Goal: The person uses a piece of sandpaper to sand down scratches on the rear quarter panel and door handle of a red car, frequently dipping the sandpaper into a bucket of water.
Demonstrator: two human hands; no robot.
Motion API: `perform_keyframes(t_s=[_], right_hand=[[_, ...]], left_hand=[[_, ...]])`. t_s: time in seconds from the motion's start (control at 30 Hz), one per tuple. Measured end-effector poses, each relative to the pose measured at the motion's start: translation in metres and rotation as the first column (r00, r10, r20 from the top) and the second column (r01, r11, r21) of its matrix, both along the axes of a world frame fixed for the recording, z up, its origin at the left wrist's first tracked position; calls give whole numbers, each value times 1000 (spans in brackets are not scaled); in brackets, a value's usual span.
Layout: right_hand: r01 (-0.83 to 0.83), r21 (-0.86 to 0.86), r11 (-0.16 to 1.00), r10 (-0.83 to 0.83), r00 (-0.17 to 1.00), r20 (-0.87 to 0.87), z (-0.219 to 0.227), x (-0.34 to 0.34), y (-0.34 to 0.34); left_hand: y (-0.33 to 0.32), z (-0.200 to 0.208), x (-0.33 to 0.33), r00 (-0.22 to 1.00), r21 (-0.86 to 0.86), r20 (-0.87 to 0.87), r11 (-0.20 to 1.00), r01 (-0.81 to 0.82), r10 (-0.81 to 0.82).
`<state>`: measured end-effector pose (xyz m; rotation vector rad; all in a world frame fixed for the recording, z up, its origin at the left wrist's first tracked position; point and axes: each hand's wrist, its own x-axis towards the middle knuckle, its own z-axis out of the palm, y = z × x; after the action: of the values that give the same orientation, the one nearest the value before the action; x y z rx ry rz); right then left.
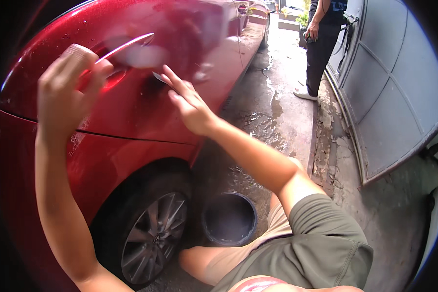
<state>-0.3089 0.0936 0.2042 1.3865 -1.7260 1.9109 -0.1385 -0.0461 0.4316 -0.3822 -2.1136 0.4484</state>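
Note:
A red car door and rear panel [146,121] fill the left side, with a curved door handle [131,45] set in them. My left hand [68,85] is raised in front of the handle's near end. Its fingers are bent and smeared by motion, so whether it touches or grips the handle is unclear. Just right of the handle, my right hand [192,107] is up against the door with its fingers stretched forward. A thin flat piece with a pale edge [161,78] sticks out between its fingers; its kind cannot be made out.
Below are the car's wheel [155,238] and a dark round bucket [229,218] beside my knees. Wet concrete [272,97] runs along the car. Another person in dark trousers [318,63] stands ahead by a grey metal gate [394,82].

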Motion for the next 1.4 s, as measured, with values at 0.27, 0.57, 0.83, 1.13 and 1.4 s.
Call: perform_keyframes(t_s=[0.27,0.57,0.83,1.13,1.4], right_hand=[[-257,-295,920,362,268,893,-188,104,74],[-546,662,513,-222,661,717,-400,195,88],[-469,595,653,-681,-20,732,-522,198,91],[-428,666,611,-655,199,729,-466,191,104],[-391,815,427,-409,721,560,-415,194,120]], left_hand=[[17,-64,-20,754,-433,367,818,-379,544],[27,-112,-39,736,-300,158,742,-599,658],[40,-107,-53,652,-279,48,637,-719,757],[34,-109,-74,665,-150,50,663,-733,746],[63,-205,-27,983,119,135,983,-141,125]])
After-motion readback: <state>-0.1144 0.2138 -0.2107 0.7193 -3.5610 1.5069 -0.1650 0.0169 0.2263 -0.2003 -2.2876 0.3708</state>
